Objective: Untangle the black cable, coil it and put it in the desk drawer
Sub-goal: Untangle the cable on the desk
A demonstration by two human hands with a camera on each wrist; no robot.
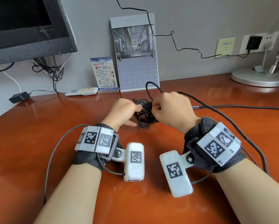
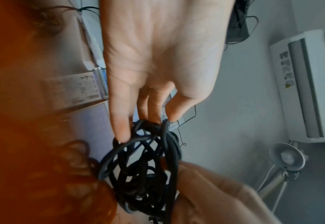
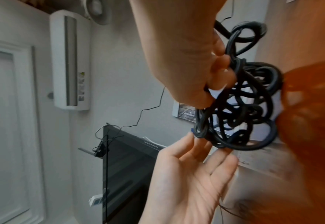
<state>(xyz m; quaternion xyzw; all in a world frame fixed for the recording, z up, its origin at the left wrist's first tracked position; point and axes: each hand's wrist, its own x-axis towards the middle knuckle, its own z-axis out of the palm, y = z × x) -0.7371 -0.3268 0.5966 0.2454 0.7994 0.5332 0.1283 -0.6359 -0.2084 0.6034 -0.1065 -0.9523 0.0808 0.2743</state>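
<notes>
The black cable [image 1: 145, 113] is a tangled knot of loops just above the reddish wooden desk [image 1: 38, 126], held between both hands. My left hand [image 1: 138, 108] pinches strands at the knot's left edge with thumb and fingertips [image 2: 121, 128], the fingers fairly straight. My right hand [image 1: 155, 107] is curled in a fist on strands at the knot's right side, and one loop [image 1: 151, 86] stands up behind it. The wrist views show the tangle [image 2: 144, 166] [image 3: 244, 113] close up, with the right hand [image 3: 221, 75] gripping it. No drawer is in view.
A grey-tipped plug [image 1: 198, 107] with a dark lead runs right across the desk. Against the back wall stand a calendar [image 1: 135, 54], a card [image 1: 104, 73] and a remote [image 1: 81, 91]. A monitor [image 1: 25, 26] is at the far left, a lamp base [image 1: 258, 77] at the far right.
</notes>
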